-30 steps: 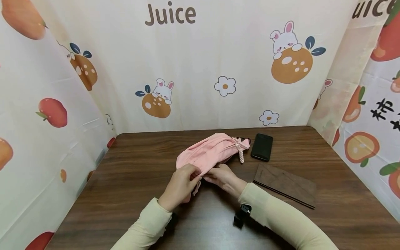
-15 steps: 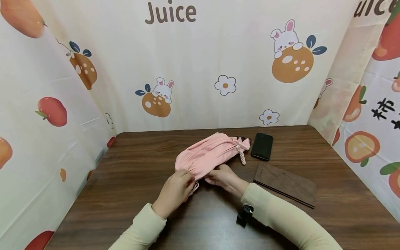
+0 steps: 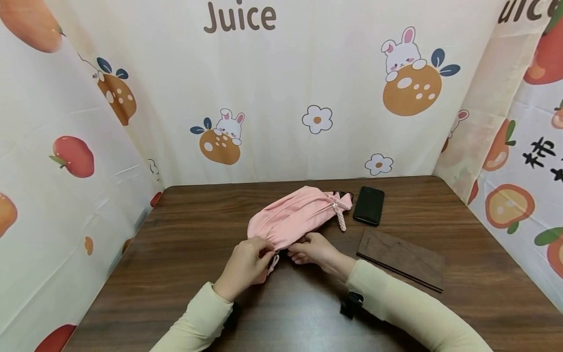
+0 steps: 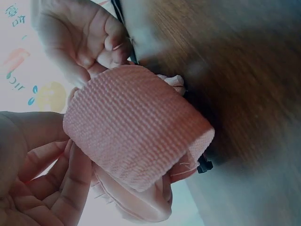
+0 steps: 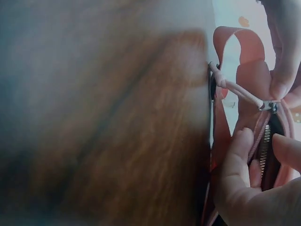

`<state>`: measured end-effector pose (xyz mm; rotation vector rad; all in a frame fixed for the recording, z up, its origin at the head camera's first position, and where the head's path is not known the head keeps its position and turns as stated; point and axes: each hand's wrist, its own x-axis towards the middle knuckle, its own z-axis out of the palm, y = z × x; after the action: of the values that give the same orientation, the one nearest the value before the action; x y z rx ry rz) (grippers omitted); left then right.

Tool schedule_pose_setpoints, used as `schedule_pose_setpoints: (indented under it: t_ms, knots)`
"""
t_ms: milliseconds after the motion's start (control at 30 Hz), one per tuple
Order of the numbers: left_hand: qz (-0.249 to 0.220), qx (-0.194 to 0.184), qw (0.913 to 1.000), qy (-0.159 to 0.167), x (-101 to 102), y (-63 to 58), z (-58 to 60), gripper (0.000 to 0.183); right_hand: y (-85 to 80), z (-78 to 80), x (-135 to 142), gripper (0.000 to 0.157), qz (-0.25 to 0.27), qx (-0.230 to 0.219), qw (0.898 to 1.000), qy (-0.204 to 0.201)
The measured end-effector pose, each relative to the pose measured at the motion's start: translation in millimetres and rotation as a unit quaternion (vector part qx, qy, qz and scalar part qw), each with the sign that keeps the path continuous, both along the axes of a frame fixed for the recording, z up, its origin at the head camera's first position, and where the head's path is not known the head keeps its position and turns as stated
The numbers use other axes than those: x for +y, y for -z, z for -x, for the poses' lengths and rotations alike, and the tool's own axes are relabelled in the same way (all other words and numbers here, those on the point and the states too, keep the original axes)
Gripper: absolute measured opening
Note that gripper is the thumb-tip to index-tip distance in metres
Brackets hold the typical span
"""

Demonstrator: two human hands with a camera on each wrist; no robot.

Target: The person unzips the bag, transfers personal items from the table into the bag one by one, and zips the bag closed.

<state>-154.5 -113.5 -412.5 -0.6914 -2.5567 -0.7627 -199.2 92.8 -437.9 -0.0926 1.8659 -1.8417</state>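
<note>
A pink waist bag (image 3: 294, 215) lies slantwise on the wooden table. My left hand (image 3: 244, 264) pinches its near end, next to the zipper's cord pull (image 5: 242, 92). My right hand (image 3: 316, 253) holds the bag's side along the zipper; in the right wrist view its fingertips sit on either side of the metal teeth (image 5: 265, 150). A dark gap shows beside those teeth. Folded ribbed pink webbing (image 4: 131, 122) fills the middle of the left wrist view and covers part of the bag. The bag's inside is hidden.
A black phone (image 3: 369, 206) lies right of the bag. Nearer, a brown wallet (image 3: 402, 259) rests close to my right forearm. A braided pink cord (image 3: 340, 215) hangs from the bag's far end. Printed curtains (image 3: 272, 78) surround the table (image 3: 184, 274) at back and sides.
My left hand has shifted slightly toward me and left along the bag's near end, and the cord pull shows more. My right hand has drawn out a little from under the bag's side.
</note>
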Motion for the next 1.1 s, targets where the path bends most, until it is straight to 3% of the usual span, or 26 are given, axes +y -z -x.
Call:
schedule_pose_setpoints:
  t_ms: [133, 300, 500, 700, 1100]
  knots:
    - [-0.010, -0.001, 0.9999, 0.000, -0.5, -0.6, 0.9, 0.012, -4.0, -6.8, -1.5, 0.021, -0.031, 0.016, 0.999, -0.036]
    - [-0.020, -0.007, 0.9998, 0.002, -0.1, -2.3, 1.1, 0.011, -4.0, -16.0, -9.3, 0.028, -0.020, 0.005, 0.998, -0.067]
    - [-0.033, -0.023, 0.9992, 0.004, 1.0, -3.6, 0.8, 0.010, -2.3, -21.9, -21.2, 0.033, 0.008, -0.013, 0.998, -0.066]
    - [-0.033, -0.011, 0.9994, 0.006, 1.2, -2.2, 1.1, 0.013, 0.8, -22.6, -28.7, 0.030, 0.016, -0.017, 0.998, -0.060]
    - [-0.030, 0.014, 0.9994, 0.002, -1.2, -2.5, 0.7, 0.013, 2.1, -17.9, -16.8, 0.025, -0.026, 0.042, 0.998, -0.044]
